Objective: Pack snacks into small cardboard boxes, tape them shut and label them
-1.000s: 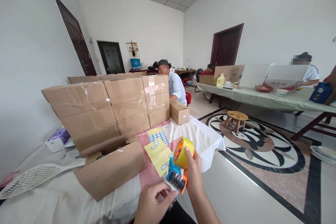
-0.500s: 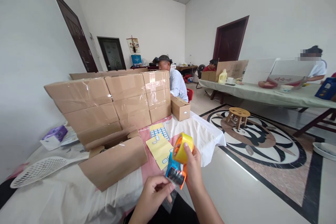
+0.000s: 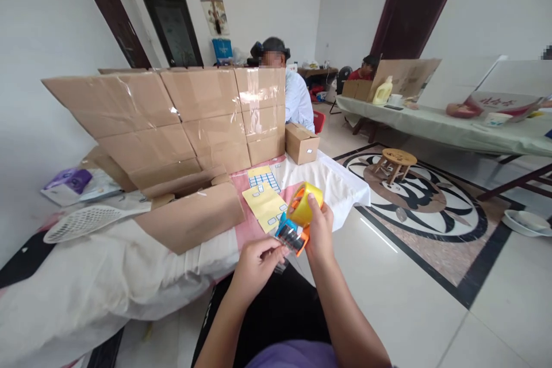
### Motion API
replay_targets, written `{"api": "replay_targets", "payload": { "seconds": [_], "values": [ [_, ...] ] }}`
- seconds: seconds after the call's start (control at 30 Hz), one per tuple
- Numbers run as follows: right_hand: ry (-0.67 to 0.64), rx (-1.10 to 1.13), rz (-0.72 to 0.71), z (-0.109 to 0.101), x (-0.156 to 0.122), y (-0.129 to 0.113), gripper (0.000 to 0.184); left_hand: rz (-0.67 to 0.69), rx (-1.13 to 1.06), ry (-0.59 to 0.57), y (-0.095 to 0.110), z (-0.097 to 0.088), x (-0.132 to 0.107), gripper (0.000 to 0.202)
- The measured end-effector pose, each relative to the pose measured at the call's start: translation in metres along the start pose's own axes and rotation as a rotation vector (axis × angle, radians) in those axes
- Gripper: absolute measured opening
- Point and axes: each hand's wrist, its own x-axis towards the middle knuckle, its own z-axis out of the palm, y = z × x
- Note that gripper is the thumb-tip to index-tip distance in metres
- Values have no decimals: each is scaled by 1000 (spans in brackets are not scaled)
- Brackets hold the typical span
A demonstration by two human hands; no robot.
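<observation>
My right hand [image 3: 319, 230] grips a tape dispenser [image 3: 294, 224] with an orange and blue body and a yellow roll of tape [image 3: 304, 203]. It is held in the air just off the near edge of the table. My left hand [image 3: 255, 264] is pinched on the clear tape end [image 3: 282, 253] at the dispenser's mouth. An open cardboard box [image 3: 192, 207] lies on the table to the left of my hands, flaps up. Two yellow label sheets [image 3: 264, 195] lie beside it on a pink cloth.
Several taped cardboard boxes [image 3: 172, 115] are stacked behind the open box, with one small box [image 3: 302, 142] at the table's far end. A white swatter [image 3: 84, 221] lies at left. People sit at the far end and at a long table [image 3: 431, 126]; a wooden stool [image 3: 394, 162] stands on the floor.
The view has tilted down and drawn back, showing my lap. Both hands stay on the dispenser and tape end, which now sit lower and nearer my body.
</observation>
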Motion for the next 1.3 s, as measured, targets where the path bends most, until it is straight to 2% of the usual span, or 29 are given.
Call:
{"api": "replay_targets", "payload": {
  "seconds": [0.23, 0.5, 0.67, 0.83, 1.3],
  "values": [
    [71, -27, 57, -2, 7, 2, 36, 57, 114, 44, 0, 3, 3, 22],
    [57, -29, 154, 0, 3, 3, 38, -13, -165, -22, 3, 3, 6, 8],
    [79, -34, 145, -1, 8, 5, 35, -4, -12, 17, 6, 4, 8, 7],
    [87, -50, 163, -5, 11, 4, 34, 77, 132, 67, 8, 7, 9, 14],
    [57, -52, 175, -1, 11, 12, 38, 44, 93, 89, 5, 3, 7, 5]
  ]
}}
